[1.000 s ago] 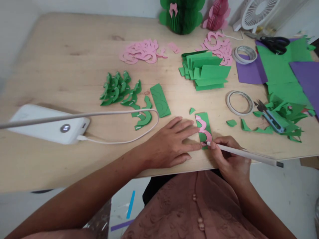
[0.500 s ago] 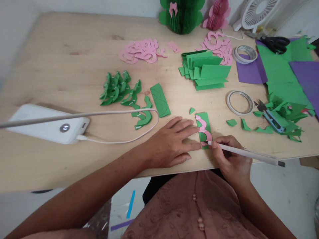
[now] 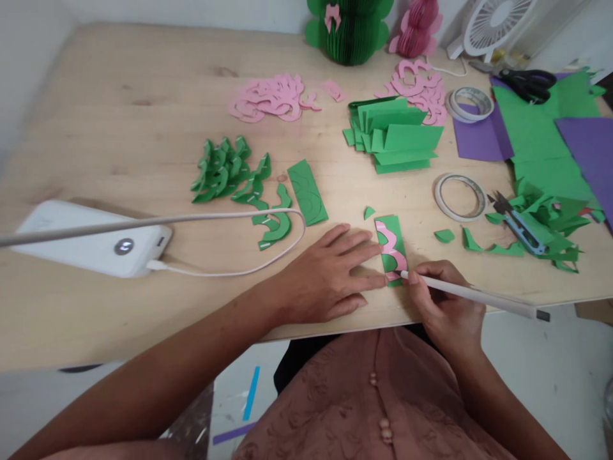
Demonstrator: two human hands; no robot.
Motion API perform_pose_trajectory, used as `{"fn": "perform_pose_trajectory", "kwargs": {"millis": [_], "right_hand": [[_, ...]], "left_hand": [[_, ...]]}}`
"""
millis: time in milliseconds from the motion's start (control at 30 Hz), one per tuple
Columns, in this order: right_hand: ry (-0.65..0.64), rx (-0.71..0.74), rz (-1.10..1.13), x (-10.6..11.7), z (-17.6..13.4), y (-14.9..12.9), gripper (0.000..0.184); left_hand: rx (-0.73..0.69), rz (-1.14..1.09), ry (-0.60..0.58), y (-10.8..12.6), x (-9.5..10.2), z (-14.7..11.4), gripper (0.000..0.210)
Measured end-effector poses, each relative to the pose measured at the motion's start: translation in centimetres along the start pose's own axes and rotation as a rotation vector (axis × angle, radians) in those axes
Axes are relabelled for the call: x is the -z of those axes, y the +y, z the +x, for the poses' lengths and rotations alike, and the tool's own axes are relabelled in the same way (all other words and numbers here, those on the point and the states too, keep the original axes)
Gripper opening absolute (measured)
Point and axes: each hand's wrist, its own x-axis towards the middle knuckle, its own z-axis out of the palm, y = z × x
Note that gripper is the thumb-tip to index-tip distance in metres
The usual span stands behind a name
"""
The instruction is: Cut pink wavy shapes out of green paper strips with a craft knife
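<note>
My left hand (image 3: 330,275) lies flat with fingers spread, its fingertips pressing the left edge of a pink curvy paper piece (image 3: 401,262). That pink piece rests on a green paper strip (image 3: 394,225) near the table's front edge. In my right hand (image 3: 447,306) is a white pen (image 3: 474,293), gripped near its point. The pen's tip touches the lower end of the pink piece. Left of the strip lies another green paper rectangle (image 3: 306,195) with curved lines drawn on it, beside cut green curvy pieces (image 3: 275,227).
A power bank (image 3: 96,239) with a cable is at left. Pink cutouts (image 3: 272,99) and folded green paper (image 3: 402,137) lie farther back. At right are a tape roll (image 3: 460,198), blue thread snips (image 3: 524,230), green scraps (image 3: 560,217) and black scissors (image 3: 527,83).
The pen has shifted very slightly at the lower end of the pink piece. My left hand stays in place.
</note>
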Motion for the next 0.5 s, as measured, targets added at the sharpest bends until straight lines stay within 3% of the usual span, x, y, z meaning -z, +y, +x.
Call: {"fn": "perform_pose_trajectory", "kwargs": {"millis": [500], "right_hand": [[0.02,0.009,-0.005,0.01,-0.04,0.0,0.013]], "left_hand": [[0.001,0.002,0.013,-0.03,-0.04,0.0,0.04]]}}
